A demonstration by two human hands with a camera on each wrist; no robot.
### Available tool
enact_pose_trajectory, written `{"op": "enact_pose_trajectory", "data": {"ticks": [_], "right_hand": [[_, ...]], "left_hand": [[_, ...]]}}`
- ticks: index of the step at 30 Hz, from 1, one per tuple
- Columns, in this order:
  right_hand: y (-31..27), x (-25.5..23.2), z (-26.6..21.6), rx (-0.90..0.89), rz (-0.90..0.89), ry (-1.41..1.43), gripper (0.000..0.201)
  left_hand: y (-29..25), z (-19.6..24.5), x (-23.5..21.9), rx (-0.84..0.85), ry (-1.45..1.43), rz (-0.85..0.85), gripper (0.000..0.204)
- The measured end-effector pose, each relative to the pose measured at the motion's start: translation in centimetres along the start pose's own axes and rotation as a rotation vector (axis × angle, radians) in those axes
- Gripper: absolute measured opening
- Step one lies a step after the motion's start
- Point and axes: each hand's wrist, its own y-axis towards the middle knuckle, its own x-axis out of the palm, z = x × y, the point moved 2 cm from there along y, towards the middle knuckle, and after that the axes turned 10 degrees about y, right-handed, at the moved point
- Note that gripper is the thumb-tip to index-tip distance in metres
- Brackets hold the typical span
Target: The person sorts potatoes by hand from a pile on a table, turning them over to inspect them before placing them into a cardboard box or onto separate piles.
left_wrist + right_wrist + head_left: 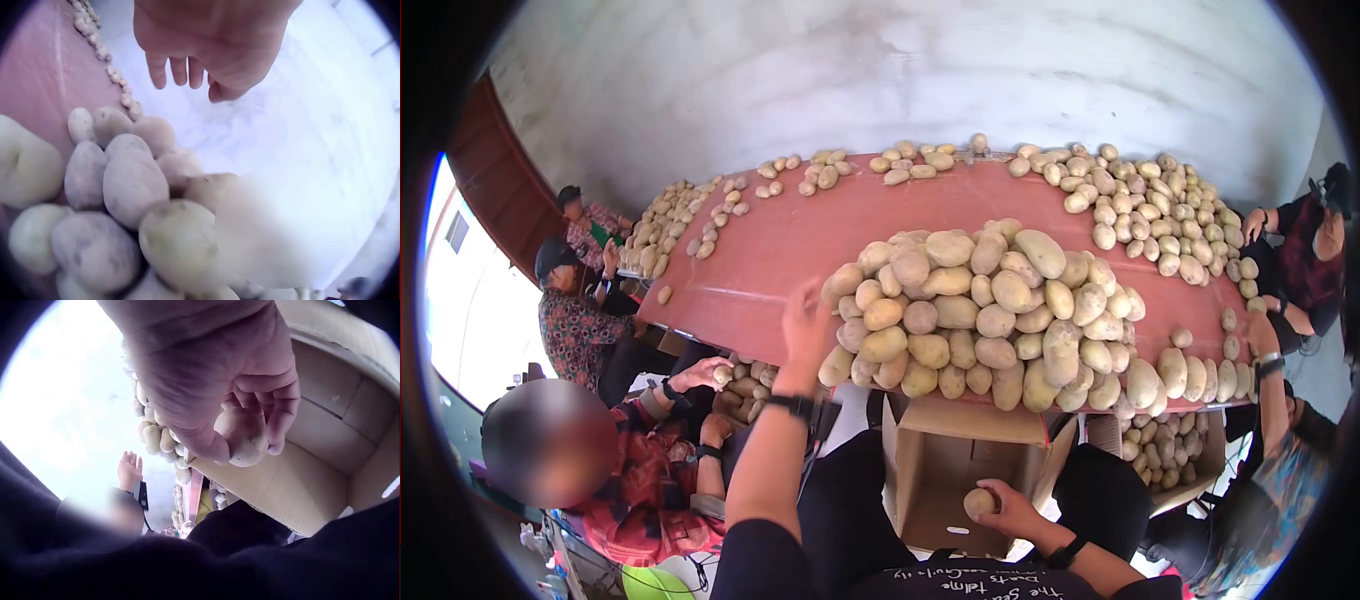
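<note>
A big heap of potatoes (960, 310) lies at the near edge of the red table (770, 270). My left hand (808, 325) is raised beside the heap's left side, holding nothing; in the left wrist view the hand (215, 47) has its fingers extended above potatoes (134, 187). Lower down, my right hand (1012, 515) grips one potato (979, 503) over the cardboard box (945, 470). The right wrist view shows the thumb and fingers of this hand (219, 387) curled round the potato (242, 436), next to the box's open inside (331, 425).
More potatoes (1165, 210) spread along the table's right and far edges, with another pile (665, 225) at the left. People sit on both sides, one in a red patterned shirt (635, 490) close at my left. A box of potatoes (1170, 450) stands at the right.
</note>
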Motion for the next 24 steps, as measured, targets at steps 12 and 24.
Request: {"op": "enact_pose_trajectory", "data": {"ticks": [12, 24], "right_hand": [[0.0, 1.5, 1.1, 0.041, -0.069, 0.512, 0.044], [-3.0, -1.9, 6.3, 0.098, 0.786, -0.143, 0.038]], "left_hand": [[-30.1, 7.6, 1.5, 0.130, -0.241, -1.094, 0.068], [-33.0, -0.4, -2.2, -1.277, -0.730, -0.878, 0.037]]}}
